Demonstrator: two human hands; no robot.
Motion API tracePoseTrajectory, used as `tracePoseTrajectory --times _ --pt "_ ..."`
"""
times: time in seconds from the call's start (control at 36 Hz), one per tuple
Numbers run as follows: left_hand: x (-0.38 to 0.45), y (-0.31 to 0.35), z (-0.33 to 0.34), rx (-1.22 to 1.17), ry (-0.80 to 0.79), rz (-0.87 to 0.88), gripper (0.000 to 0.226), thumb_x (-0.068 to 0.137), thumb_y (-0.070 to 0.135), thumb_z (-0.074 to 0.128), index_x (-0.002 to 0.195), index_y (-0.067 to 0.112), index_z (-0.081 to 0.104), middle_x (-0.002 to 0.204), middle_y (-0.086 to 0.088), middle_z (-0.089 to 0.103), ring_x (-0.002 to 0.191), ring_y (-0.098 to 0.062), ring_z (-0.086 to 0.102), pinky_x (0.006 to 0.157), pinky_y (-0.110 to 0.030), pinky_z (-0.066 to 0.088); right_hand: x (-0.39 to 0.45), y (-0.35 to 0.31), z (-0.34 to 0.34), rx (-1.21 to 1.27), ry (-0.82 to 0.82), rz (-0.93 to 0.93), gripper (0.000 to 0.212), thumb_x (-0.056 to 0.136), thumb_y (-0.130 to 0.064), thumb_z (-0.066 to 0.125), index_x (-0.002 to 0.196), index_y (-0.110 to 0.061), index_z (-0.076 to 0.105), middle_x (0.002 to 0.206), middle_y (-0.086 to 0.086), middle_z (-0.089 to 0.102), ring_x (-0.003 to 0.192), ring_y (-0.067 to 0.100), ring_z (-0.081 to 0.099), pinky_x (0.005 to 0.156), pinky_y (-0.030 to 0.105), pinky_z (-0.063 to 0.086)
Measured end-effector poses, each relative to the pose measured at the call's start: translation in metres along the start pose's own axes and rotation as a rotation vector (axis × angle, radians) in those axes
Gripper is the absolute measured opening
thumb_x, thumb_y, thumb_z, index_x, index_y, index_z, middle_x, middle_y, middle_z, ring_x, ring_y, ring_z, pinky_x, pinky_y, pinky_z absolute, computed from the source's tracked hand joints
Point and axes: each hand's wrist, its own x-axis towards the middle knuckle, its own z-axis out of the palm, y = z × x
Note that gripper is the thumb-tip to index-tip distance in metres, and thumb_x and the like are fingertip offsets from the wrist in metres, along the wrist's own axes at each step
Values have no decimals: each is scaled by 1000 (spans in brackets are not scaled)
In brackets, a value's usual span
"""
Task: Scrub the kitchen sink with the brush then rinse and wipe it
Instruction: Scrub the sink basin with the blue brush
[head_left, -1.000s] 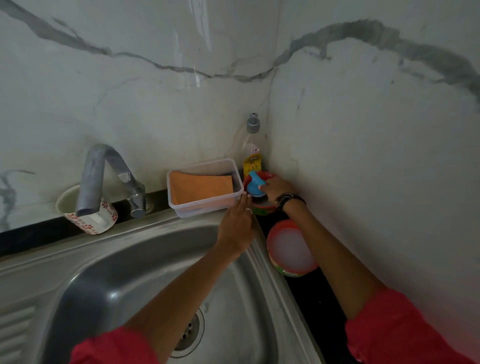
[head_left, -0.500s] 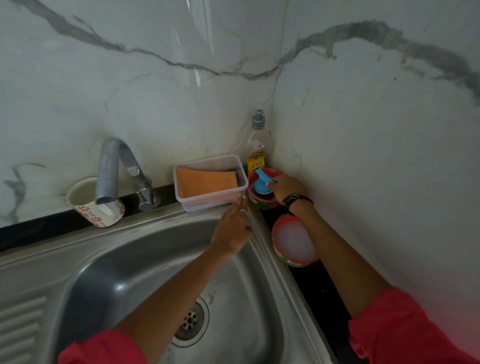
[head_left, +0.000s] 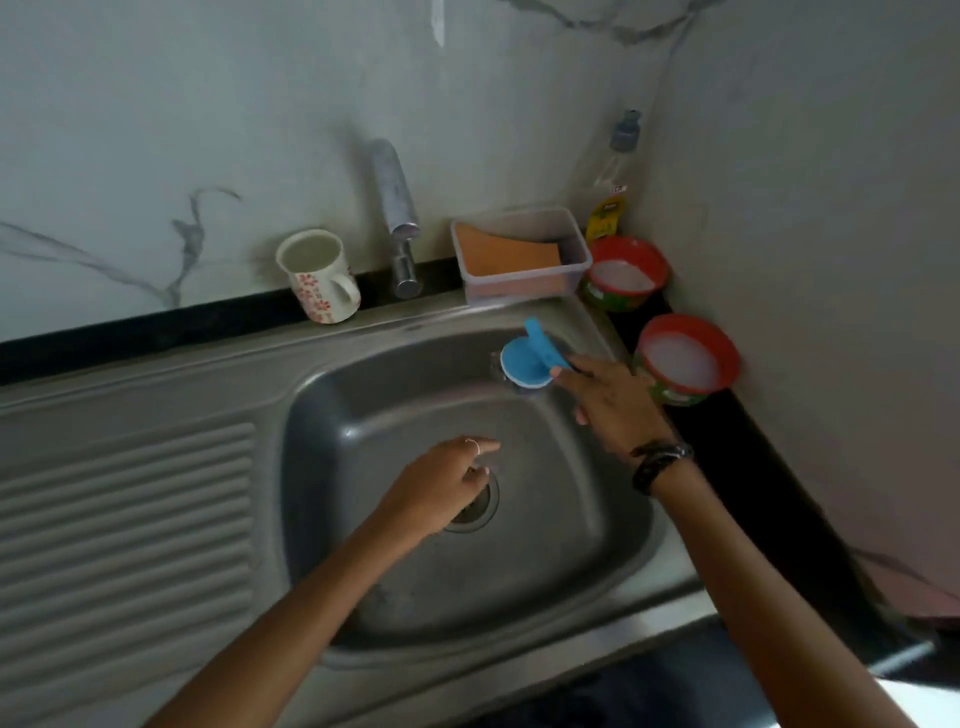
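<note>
At the far right corner of the sink, up against the back wall of the basin, sits the blue brush, and the right hand is right there on it. The fingers reach forward and meet the brush's handle at its right edge; how firmly they hold it is hard to say, since the fingertips blur into the blue plastic. The round head faces up and toward the camera, the stubby handle poking up and away toward the tap. The bristles are hidden underneath.

The left hand hovers lower down, over the drain in the middle of the basin, fingers loosely curled and holding nothing. It is well apart from the brush, so the right hand is clearly the nearer one and looks set to do the scrubbing.

From here the brush lies ahead and to the right of both wrists, with the whole basin floor open below it toward the person. My read: scrubbing is only just starting, and the stroke should pull down and left across the steel.
</note>
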Motion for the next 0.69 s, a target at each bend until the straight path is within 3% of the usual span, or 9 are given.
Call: tracePoseTrajectory --times 0.11,0.22,0.31,0.39,0.47,0.58,0.69 --pt "-53 -47 2 133 -187 -59 36 93 35 50 128 31 54 129 8 58 115 -8 55 99 -30 43 -32 26 53 -149 -248 174 28 95 -27 49 97 -5 65 53 -1 46 43 4 48 45 15 32" --pt "-94 -79 8 294 -319 -120 38 95 39 44 131 31 50 136 8 52 122 -12 51 101 -29 40 -30 57 87 -437 -490 360 29 98 -25 43 112 -8 61 75 6 56 69 22 57 57 26 39" --pt "-112 -89 14 373 -276 -141 37 98 34 39 133 29 48 137 7 51 122 -13 51 99 -28 40 -21 81 95 -428 -393 498 27 94 -27 48 101 -4 61 99 21 59 91 29 59 59 29 36" --pt "-124 -91 18 429 -234 -133 38 99 26 35 133 25 50 136 5 52 120 -15 52 95 -28 40 -22 90 111 -508 -364 565 41 95 -28 45 118 3 57 122 21 59 108 32 58 75 31 40" --pt "-132 -93 24 511 -202 -106 35 99 23 31 122 18 58 121 -2 63 107 -21 60 88 -32 45 -37 85 151 -635 -485 473 47 95 -35 43 125 0 52 130 20 54 118 32 53 93 33 42" --pt "-136 -98 25 565 -128 -67 36 101 26 28 116 15 59 112 -4 66 100 -23 62 87 -32 43 -57 65 211 -784 -766 219 45 96 -36 43 126 -3 52 131 18 53 119 31 51 95 31 41" --pt "-139 -106 32 567 -94 -15 40 102 27 23 114 14 59 103 -4 68 94 -22 63 91 -30 38 -53 71 198 -882 -676 190 43 95 -36 44 124 -7 55 129 15 55 118 30 52 95 33 42"
